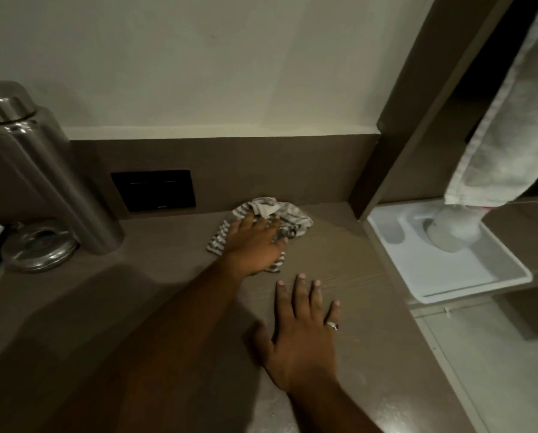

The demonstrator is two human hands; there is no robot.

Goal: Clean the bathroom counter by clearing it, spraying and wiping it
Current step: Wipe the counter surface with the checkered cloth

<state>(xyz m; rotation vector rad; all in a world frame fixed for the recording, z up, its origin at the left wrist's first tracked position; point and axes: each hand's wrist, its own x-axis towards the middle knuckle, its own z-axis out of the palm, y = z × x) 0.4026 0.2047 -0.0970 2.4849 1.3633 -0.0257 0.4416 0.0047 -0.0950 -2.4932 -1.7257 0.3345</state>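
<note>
Your two arms come into view bare from the forearm down; no sleeve, cuff, watch or glove shows on either one. Your left hand (252,245) has nothing on its wrist or on the back of the hand, and its fingers are partly lost in blur and shadow. Your right hand (305,335) wears a single ring (332,325): a thin, pale metallic band on the ring finger, with a small raised setting that catches the light. The fingernails on your right hand are short, plain and unpainted, with pale tips. Both forearms look smooth and unmarked in the dim light.
</note>
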